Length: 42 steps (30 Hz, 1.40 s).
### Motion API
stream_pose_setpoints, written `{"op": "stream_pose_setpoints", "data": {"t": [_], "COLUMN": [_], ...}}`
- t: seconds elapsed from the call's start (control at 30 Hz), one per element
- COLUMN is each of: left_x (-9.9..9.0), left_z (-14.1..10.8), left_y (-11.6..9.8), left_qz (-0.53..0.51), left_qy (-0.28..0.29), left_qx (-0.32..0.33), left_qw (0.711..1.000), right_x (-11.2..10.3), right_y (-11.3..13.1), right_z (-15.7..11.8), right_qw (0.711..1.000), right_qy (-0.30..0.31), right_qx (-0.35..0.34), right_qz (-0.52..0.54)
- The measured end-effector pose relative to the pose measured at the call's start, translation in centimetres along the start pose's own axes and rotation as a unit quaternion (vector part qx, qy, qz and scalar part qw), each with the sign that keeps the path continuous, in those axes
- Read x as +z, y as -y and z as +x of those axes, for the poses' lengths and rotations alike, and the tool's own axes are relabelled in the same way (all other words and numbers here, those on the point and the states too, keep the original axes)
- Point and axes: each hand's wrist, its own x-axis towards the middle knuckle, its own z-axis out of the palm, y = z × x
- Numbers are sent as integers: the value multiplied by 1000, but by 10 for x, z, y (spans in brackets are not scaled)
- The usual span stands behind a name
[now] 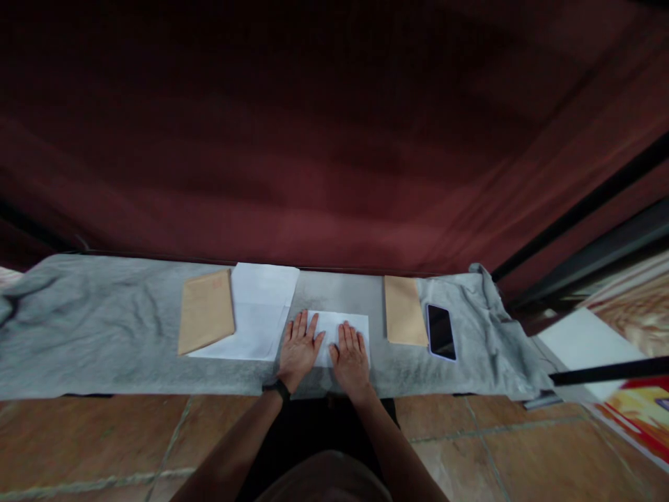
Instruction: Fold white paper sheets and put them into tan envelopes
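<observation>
A small white sheet of paper [328, 322], perhaps folded, lies on the grey cloth in front of me. My left hand [299, 348] rests flat on its left side, fingers stretched and thumb apart. On its right side lies my right hand [351, 357], palm down with fingers extended. Left of my hands are larger white sheets [258, 307], overlapping one another. A brown envelope [206, 310] lies partly over those sheets. Another brown envelope [405, 310] is to the right of my right hand, apart from it.
A phone [442, 332] lies beside the right envelope. The grey cloth [120, 314] covers a long, narrow surface and is wrinkled at both ends. Behind it hangs a dark red sheet [334, 174]. Black bars [590, 216] stand at the right, above a tiled floor [120, 432].
</observation>
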Motion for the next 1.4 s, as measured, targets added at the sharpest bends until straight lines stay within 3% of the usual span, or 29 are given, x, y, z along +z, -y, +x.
{"op": "stream_pose_setpoints", "data": {"t": [0.37, 0.63, 0.73, 0.93, 1.03, 1.23, 1.4], "left_x": [3, -4, -9, -16, -17, -19, -15], "left_z": [-4, -25, -37, -65, -72, -71, -73], "left_y": [3, 16, 3, -48, -55, -48, -48], "left_qz": [-9, -19, -31, -43, -29, -21, -22], "left_qy": [-25, -25, -23, 59, 70, 91, 90], "left_qx": [5, 12, 38, 169, 184, 204, 212], "left_qw": [1000, 999, 998, 983, 980, 975, 973], "right_x": [-14, -15, -14, -14, -17, -26, -24], "right_y": [-31, -46, -45, -46, -47, -25, 5], "right_z": [-29, -45, -45, -45, -45, -39, -45], "right_qw": [997, 997, 996, 996, 997, 995, 998], "right_qy": [-25, -37, -36, -43, -40, -35, 7], "right_qx": [55, 52, 55, 50, 49, 95, -7], "right_qz": [-41, -49, -52, -53, -44, -3, 61]}}
